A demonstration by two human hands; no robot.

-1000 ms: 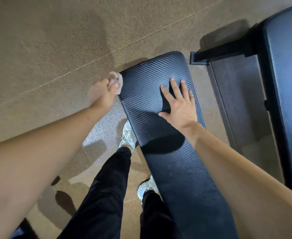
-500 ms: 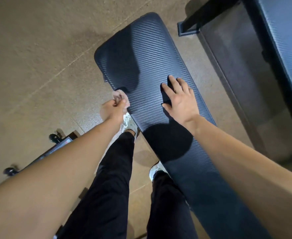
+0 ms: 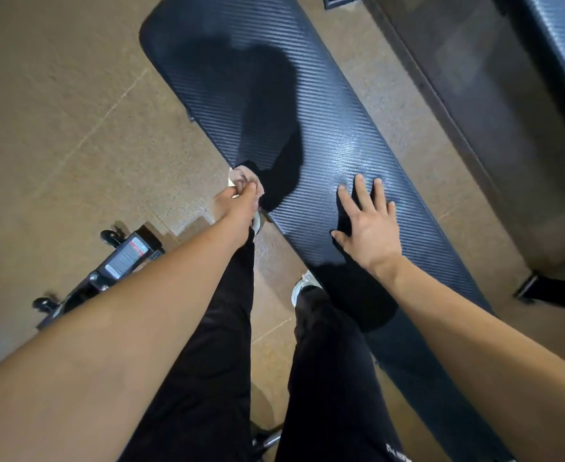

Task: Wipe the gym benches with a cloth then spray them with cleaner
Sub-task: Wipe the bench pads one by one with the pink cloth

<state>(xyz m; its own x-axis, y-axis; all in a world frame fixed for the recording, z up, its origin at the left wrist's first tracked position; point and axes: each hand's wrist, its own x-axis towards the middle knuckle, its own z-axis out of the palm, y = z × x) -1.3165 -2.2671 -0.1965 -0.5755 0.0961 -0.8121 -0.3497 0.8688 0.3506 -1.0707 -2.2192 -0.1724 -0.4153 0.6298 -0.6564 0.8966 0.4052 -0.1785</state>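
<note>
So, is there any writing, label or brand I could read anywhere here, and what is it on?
Nothing here can be read.
Sticker on the wheeled equipment on the floor: red and white patches, print too blurred to read.
White print on a trouser leg at the bottom edge: cut off and too small to read.
Bench and cloth: no text visible.
</note>
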